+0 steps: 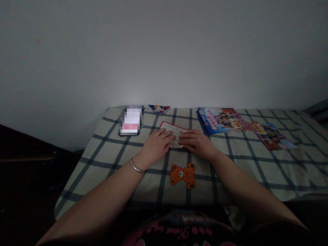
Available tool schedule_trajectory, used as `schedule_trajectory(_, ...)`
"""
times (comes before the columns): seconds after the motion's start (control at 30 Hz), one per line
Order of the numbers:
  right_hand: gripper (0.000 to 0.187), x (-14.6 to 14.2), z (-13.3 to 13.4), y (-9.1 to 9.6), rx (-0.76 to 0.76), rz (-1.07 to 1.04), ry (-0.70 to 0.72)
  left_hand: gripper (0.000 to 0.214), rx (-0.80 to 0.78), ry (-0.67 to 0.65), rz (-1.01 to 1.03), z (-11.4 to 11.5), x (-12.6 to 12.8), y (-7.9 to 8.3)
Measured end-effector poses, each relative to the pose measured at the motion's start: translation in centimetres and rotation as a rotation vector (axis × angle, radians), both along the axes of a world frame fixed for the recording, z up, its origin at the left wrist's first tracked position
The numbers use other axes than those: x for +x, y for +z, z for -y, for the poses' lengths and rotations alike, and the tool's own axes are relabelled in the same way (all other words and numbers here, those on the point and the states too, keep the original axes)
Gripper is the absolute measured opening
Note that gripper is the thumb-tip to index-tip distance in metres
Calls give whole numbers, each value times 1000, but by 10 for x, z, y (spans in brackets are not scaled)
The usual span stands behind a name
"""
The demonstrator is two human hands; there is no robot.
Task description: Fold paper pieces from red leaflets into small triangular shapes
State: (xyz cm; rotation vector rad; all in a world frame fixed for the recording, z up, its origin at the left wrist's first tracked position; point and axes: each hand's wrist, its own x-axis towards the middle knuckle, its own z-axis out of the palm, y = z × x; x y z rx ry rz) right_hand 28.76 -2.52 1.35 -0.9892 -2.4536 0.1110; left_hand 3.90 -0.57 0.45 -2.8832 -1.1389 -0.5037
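A small folded paper sheet with printed text and a red edge lies on the checked cloth. My left hand rests on its left side, fingers stretched out over the print. From the other side, my right hand lays its fingers flat across the right part of the sheet. Both thumbs are close to the near edge of the paper. The fingers cover part of the text. Just in front of the hands, the cloth carries an orange bear figure.
A phone with a lit, blurred screen lies at the left. Behind the paper is a folded colourful triangle. To the right are a stack of printed flyers and another flyer. A pale wall borders the far table edge.
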Motion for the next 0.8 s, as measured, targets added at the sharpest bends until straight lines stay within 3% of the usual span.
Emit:
schedule_trajectory(0.13, 16, -2, 3, 4, -32, 4, -38, 25, -19, -52, 52, 0, 0, 2)
schedule_trajectory(0.37, 17, 1, 5, 6, -5, 64, -235, 16, -14, -243, 81, 4, 0, 8)
schedule_trajectory(0.6, 18, 0, 6, 8, -15, 88, -293, 21, -24, -282, 78, 3, -1, 9)
schedule_trajectory(0.8, 16, -1, 7, 9, 31, 95, -297, 17, 73, -261, -4, 4, -3, 10)
